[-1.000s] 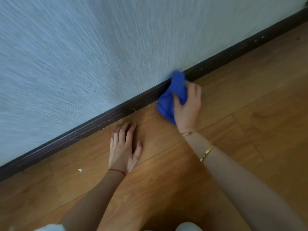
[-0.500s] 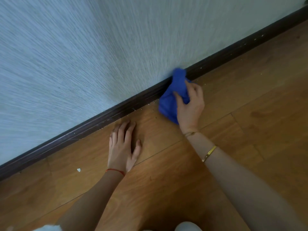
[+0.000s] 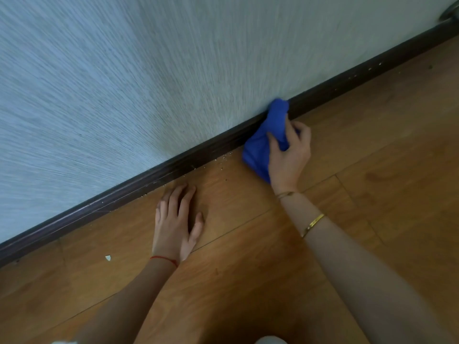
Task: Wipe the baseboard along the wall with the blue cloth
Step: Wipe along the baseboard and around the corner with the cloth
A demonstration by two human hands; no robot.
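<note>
A dark brown baseboard [image 3: 139,187] runs diagonally from lower left to upper right at the foot of a pale textured wall [image 3: 149,83]. My right hand [image 3: 289,155] grips a bunched blue cloth [image 3: 263,142] and presses its upper end against the baseboard, hiding that stretch of it. My left hand [image 3: 176,224] lies flat on the wooden floor [image 3: 372,157], fingers spread toward the baseboard, holding nothing.
Pale crumbs [image 3: 223,158] lie along the floor edge left of the cloth. More specks [image 3: 370,68] dot the baseboard's foot to the right. A small white chip [image 3: 108,257] lies on the floor at the left. A grey object [image 3: 450,11] shows at the top right corner.
My right hand has slid the blue cloth a little to the right along the baseboard. Crumbs now show where the cloth was. The left hand has stayed in place.
</note>
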